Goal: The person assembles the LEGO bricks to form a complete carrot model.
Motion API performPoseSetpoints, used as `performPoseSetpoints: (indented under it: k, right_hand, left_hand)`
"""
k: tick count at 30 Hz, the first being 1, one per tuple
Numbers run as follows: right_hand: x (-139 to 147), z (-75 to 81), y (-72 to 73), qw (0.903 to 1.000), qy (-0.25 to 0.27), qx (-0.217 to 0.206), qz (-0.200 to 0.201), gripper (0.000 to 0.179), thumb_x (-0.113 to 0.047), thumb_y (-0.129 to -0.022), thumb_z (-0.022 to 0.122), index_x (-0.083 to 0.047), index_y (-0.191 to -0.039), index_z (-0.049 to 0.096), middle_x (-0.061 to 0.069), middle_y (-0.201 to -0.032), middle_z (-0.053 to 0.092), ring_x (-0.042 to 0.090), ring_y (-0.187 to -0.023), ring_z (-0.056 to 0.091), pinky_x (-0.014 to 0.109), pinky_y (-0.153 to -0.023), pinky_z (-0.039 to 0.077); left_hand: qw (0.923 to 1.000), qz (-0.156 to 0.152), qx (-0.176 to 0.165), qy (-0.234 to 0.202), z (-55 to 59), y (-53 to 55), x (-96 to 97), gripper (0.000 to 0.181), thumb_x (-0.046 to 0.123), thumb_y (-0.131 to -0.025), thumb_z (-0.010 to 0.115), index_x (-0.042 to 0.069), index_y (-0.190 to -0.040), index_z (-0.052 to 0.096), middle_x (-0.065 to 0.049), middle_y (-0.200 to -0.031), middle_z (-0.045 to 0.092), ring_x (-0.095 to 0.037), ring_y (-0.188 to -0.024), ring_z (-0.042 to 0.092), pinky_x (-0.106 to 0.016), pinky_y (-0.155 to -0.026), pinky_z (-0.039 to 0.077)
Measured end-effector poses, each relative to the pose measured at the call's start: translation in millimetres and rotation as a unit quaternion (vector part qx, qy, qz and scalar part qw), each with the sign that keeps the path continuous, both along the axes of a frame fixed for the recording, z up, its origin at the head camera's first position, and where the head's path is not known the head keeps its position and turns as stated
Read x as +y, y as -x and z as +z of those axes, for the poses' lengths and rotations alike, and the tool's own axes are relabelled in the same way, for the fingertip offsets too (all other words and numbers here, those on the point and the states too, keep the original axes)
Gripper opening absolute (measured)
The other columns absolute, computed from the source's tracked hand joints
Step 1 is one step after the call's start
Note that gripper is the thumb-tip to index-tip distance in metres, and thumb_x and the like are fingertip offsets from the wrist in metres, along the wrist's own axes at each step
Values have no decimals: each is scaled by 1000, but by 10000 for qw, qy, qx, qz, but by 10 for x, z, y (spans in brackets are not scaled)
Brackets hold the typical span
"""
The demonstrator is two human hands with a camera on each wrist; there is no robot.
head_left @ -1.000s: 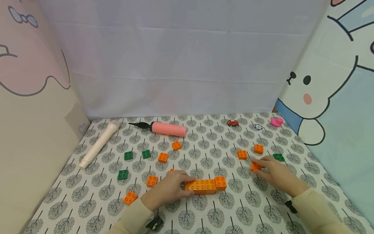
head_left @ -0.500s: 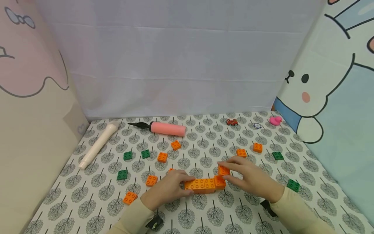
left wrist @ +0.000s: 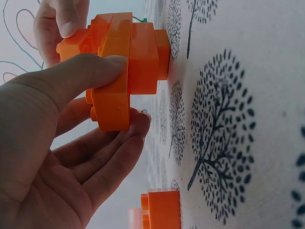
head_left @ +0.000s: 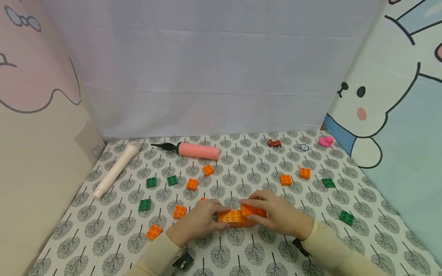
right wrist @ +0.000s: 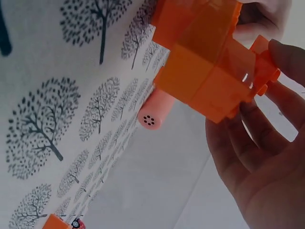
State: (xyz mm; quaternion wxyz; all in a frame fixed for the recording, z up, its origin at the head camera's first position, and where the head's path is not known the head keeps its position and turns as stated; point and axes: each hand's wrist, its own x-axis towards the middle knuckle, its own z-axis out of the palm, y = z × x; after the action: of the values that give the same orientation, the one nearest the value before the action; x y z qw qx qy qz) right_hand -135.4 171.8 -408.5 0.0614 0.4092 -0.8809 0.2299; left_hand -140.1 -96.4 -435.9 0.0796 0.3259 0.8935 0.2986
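A joined row of orange building bricks [head_left: 232,217] lies on the cloth in front of me; in the left wrist view it stands in stacked layers. My left hand [head_left: 198,222] grips its left end, thumb on the near side and fingertips on the far side. Between thumb and fingers, my right hand [head_left: 277,214] pinches a small orange brick [right wrist: 264,64] right over the row's studs toward the right end. That hand hides the row's right end in the head view. In the left wrist view, the long top brick [left wrist: 112,102] is under my left thumb.
Loose orange bricks [head_left: 179,212] and green bricks [head_left: 144,205] lie scattered on both sides. Farther back are a pink hand pump [head_left: 198,151], a long whitish tube [head_left: 117,170], a red toy car [head_left: 274,143] and a pink duck [head_left: 325,141]. Printed fabric walls enclose the table's back and sides.
My right hand has picked up an orange brick at the right and carried it left onto the row, uncovering a green brick. My left hand keeps its grip on the row's left end.
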Motion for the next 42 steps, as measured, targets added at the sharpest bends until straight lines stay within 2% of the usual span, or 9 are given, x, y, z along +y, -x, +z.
performPoseSetpoints:
  k: [7,16,28,34,42]
  right_hand:
    - [-18,-48,-14,9986,-396,-267,-232,46,-38,-92,70,-21,-135,64,-5,-120,61,8,-102,58,33,-88,55]
    - [-8,-79,-21,9977,-370,-501,-259,45,-37,-93,70,-23,-134,64,-6,-120,62,8,-102,59,34,-89,55]
    - [-3,-159,-8,9959,259,-860,-111,42,-32,-91,72,-17,-131,67,-9,-119,65,6,-102,61,33,-89,55]
    - [-5,-178,17,9945,304,-1001,-88,42,-31,-91,72,-17,-131,67,-13,-118,65,5,-104,61,35,-91,54]
    - [-15,-200,14,9951,431,-889,-58,43,-29,-89,75,-16,-128,68,-12,-115,66,5,-101,61,33,-89,54]
  left_hand:
    - [10000,-25,-55,-72,0,14,3,44,26,-85,79,9,-124,71,3,-102,70,-3,-85,57,-21,-77,52]
    - [9999,32,-85,-59,-6,8,7,44,26,-84,80,9,-124,71,4,-101,69,-3,-84,57,-21,-76,52]
    - [9999,67,-138,-65,0,8,8,44,26,-84,80,10,-124,71,4,-102,69,-3,-85,57,-22,-78,52]
    - [9999,88,-67,-10,-4,5,7,44,28,-84,80,11,-124,71,4,-102,69,-3,-86,57,-23,-79,52]
    - [9999,88,-49,21,4,2,10,44,28,-84,79,11,-124,71,3,-104,70,-4,-88,59,-24,-81,53]
